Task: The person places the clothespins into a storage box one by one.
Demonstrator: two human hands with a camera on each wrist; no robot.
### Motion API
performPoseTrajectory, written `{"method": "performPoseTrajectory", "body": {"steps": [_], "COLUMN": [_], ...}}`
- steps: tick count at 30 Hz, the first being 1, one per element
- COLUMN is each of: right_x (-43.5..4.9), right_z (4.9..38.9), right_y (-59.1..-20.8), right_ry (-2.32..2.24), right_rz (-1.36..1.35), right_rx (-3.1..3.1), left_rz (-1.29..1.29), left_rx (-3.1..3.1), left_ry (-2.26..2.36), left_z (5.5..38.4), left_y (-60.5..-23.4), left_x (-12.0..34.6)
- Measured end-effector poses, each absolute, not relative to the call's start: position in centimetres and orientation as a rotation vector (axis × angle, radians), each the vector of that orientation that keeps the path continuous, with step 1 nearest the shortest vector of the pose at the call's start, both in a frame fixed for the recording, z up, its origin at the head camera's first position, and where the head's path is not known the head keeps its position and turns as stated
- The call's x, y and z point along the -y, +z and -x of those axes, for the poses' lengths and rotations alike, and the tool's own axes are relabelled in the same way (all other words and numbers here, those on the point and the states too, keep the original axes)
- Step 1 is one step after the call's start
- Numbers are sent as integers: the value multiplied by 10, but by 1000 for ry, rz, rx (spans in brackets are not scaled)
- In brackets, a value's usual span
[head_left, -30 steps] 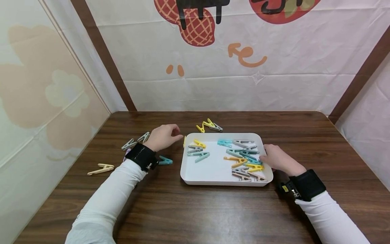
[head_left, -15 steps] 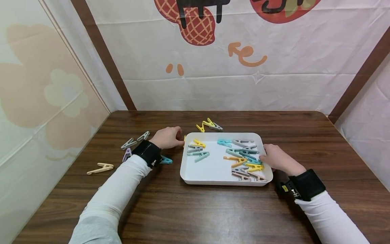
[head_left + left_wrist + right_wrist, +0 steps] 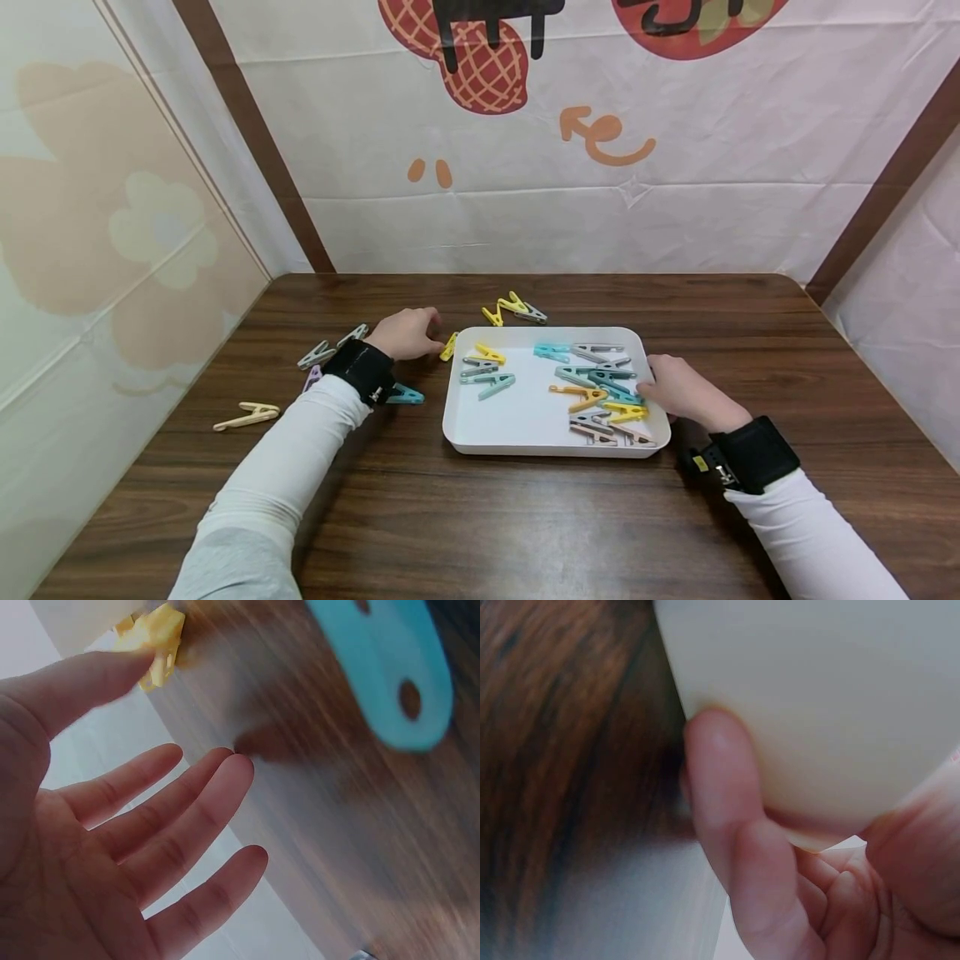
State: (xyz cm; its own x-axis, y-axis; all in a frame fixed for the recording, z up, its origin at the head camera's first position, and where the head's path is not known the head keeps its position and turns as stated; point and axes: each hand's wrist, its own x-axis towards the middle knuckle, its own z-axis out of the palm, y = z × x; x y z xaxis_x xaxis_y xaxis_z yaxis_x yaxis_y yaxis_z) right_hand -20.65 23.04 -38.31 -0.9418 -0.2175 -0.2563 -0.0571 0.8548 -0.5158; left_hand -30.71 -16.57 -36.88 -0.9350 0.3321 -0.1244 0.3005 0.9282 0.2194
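My left hand point(image 3: 407, 335) is at the left side of the white tray point(image 3: 517, 433), fingers loosely spread. A yellow clothespin point(image 3: 448, 347) stands by the tray's left rim, just past my fingertips; in the left wrist view my thumb overlaps this clothespin point(image 3: 161, 630). A blue clothespin point(image 3: 406, 395) lies under my left wrist, partly hidden. My right hand point(image 3: 690, 390) grips the tray's right side; in the right wrist view the fingers point(image 3: 724, 772) curl under the tray wall point(image 3: 817, 712). Several clothespins, among them a mint one point(image 3: 489, 385), lie in the tray.
Behind the tray lie two yellow clothespins point(image 3: 513, 303) and a grey one point(image 3: 532, 314). Left of my left arm are a cream clothespin point(image 3: 247, 415), grey ones point(image 3: 315, 355) and a partly covered purple one point(image 3: 312, 377). Fabric walls point(image 3: 480, 225) border the wooden table point(image 3: 480, 533).
My left hand moved right to the tray's left rim, then drew back slightly. The yellow clothespin there shows more and leans outward now. The right hand and tray stay put.
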Motion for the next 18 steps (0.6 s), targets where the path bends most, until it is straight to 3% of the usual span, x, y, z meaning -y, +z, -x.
{"method": "performPoseTrajectory", "body": {"steps": [18], "right_x": [-230], "right_z": [205], "right_y": [-379], "right_ry": [-712], "right_rz": [187], "right_rx": [-2721], "left_rz": [-485], "left_rx": [-2882], "left_ry": [293], "left_z": [313], "left_y": [-364], "left_x": [149]}}
